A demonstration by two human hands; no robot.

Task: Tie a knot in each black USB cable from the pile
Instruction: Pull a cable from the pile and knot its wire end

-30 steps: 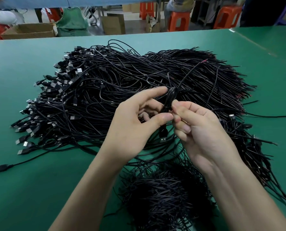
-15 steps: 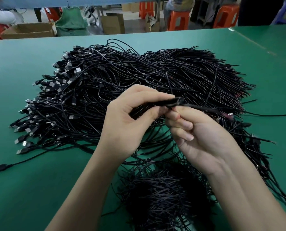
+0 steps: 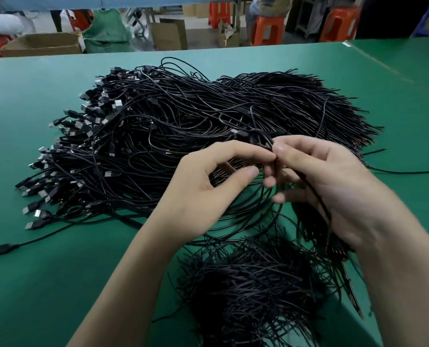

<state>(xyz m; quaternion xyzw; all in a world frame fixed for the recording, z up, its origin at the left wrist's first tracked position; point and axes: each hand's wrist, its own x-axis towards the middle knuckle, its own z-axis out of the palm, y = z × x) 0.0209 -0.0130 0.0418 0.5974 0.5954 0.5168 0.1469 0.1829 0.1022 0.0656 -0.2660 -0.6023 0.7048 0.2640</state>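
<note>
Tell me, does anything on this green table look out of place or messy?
One stray cable lies alone at the left, its plug clear of the big pile; another thin end sticks out on the right. Nothing looks broken or spilled.

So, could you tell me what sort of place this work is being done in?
Most likely a small factory or assembly workshop: a big pile of black cables lies on a green worktable, with cardboard boxes and orange plastic stools behind.
</note>
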